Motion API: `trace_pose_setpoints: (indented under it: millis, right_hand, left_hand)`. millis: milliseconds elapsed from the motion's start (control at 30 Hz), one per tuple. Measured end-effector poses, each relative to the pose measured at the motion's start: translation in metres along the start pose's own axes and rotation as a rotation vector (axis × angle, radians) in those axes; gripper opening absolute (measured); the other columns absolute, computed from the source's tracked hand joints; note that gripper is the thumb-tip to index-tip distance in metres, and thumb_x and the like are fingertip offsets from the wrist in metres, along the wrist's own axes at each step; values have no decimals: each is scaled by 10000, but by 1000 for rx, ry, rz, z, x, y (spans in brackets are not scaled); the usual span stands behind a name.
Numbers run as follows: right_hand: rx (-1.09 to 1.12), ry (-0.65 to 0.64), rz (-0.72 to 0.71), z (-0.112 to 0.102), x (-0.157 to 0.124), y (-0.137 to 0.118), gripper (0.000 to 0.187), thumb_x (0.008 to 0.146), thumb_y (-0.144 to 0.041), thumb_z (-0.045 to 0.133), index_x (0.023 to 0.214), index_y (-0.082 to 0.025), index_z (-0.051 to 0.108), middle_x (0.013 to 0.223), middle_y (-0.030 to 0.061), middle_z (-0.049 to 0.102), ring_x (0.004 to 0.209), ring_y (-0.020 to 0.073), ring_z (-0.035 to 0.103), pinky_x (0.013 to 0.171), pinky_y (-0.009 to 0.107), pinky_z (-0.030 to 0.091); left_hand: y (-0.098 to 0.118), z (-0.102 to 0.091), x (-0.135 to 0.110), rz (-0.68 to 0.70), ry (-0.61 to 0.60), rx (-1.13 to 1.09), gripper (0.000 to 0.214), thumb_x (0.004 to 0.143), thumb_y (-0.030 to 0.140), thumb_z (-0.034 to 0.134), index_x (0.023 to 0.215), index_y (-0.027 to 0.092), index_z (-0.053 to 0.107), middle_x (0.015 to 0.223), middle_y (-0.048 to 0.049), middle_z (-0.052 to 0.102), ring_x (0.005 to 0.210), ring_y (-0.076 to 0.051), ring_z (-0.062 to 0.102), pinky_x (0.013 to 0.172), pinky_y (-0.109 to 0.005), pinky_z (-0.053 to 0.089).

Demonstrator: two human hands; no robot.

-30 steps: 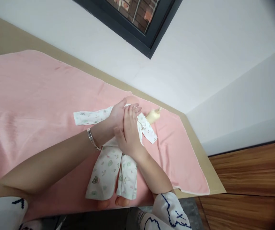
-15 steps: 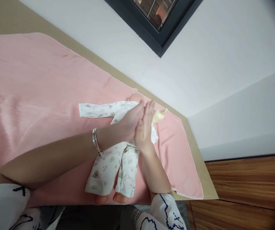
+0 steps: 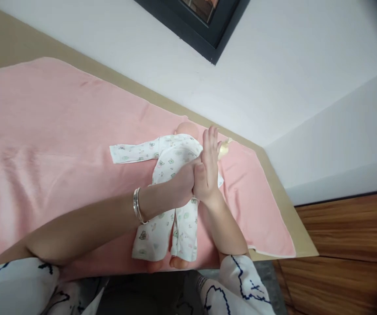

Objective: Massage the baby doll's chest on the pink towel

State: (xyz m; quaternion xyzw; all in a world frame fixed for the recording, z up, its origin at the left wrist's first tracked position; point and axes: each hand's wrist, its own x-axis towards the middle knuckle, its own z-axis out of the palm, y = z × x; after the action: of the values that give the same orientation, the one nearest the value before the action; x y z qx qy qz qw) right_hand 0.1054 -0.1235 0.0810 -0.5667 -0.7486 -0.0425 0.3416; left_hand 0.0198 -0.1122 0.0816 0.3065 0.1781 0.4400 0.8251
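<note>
My left hand (image 3: 183, 183), with two silver bangles (image 3: 137, 205) on its wrist, presses against the palm side of my right hand (image 3: 208, 170). The fingers of my left hand are mostly hidden behind the right one. My right hand stands upright with its fingers stretched out, its thumb lying over the edge of the left hand. Neither hand shows an object in it. Below both hands a baby doll (image 3: 187, 129) lies on its back in a white printed outfit (image 3: 167, 164). The hands cover part of its body and one sleeve.
The doll lies on a pink blanket (image 3: 77, 113) spread over a tan tabletop (image 3: 303, 245). A small pale yellow thing (image 3: 224, 149) rests beyond my right hand. A white wall (image 3: 274, 78) with a dark window frame (image 3: 214, 48) rises behind; wooden panels (image 3: 349, 223) stand at right.
My left hand has slid down along the right hand, from near its fingertips to the base of its palm. The camera view has shifted and turned slightly.
</note>
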Motion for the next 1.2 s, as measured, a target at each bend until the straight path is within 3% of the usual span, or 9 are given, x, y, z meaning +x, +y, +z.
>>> trace_pose_setpoints:
  millis: [100,200,333,467,567,667,833,1000,1200]
  right_hand:
    - [85,72,-70,10,-4,-5,683,1036,-471,189,1618,-282,-115,1714,38,119,1589,293,2,1281,628,20]
    - [156,84,-76,14,-6,-15,690,1037,-512,174,1616,-296,-135,1701,-8,181,1590,263,37,1313,534,16]
    - [269,104,-33,12,-4,-19,702,1040,-515,319,1640,-264,55,1661,28,311,1583,299,114,1312,556,27]
    - [293,83,76,14,-1,-19,679,1029,-501,408,1623,-241,206,1633,29,375,1578,292,157,1315,544,100]
    - [320,98,92,22,-4,-23,646,1050,-415,338,1614,-128,211,1654,83,329,1580,273,151,1322,494,117]
    - [341,76,13,33,-11,-29,695,1048,-431,309,1585,-2,210,1677,181,227,1586,279,97,1322,480,106]
    - [354,1,-48,43,-21,-34,743,1047,-527,263,1617,-77,106,1705,154,121,1592,265,18,1306,552,104]
    - [308,-76,-45,36,-21,-30,761,1049,-541,223,1618,-63,53,1705,176,91,1592,264,-25,1301,566,102]
    - [267,-166,-31,30,-17,-28,755,1052,-535,199,1623,-99,-33,1714,137,70,1591,248,-54,1312,532,96]
  left_hand:
    - [20,-4,-1,-38,-71,84,355,971,481,539,1275,329,638,1226,-33,693,1382,-290,520,1125,-454,501]
    - [30,-2,-9,-12,-73,143,334,1001,465,474,1200,270,659,1164,-53,702,1336,-290,559,1110,-458,512]
    - [32,0,-9,10,-31,313,350,1028,463,405,1147,252,658,1117,-66,706,1309,-275,580,1066,-448,530]
    - [32,-4,2,-72,52,462,391,1035,460,340,1179,269,650,1128,-73,713,1294,-261,587,1037,-444,541]
    - [38,-7,9,-127,88,435,399,1028,463,347,1253,261,609,1205,-82,696,1302,-268,588,1051,-456,527]
    - [51,-9,12,-181,145,385,507,1029,525,278,1350,234,541,1314,-115,653,1349,-295,554,1078,-487,502]
    - [63,-11,12,-107,161,399,577,1017,559,235,1421,255,513,1447,-91,581,1433,-265,474,1167,-433,425]
    - [53,-16,16,-89,188,269,562,1003,556,328,1394,219,550,1415,-94,614,1440,-274,468,1206,-463,383]
    - [48,-25,27,-61,212,178,491,988,521,416,1288,195,628,1370,-122,649,1410,-320,502,1197,-507,387]
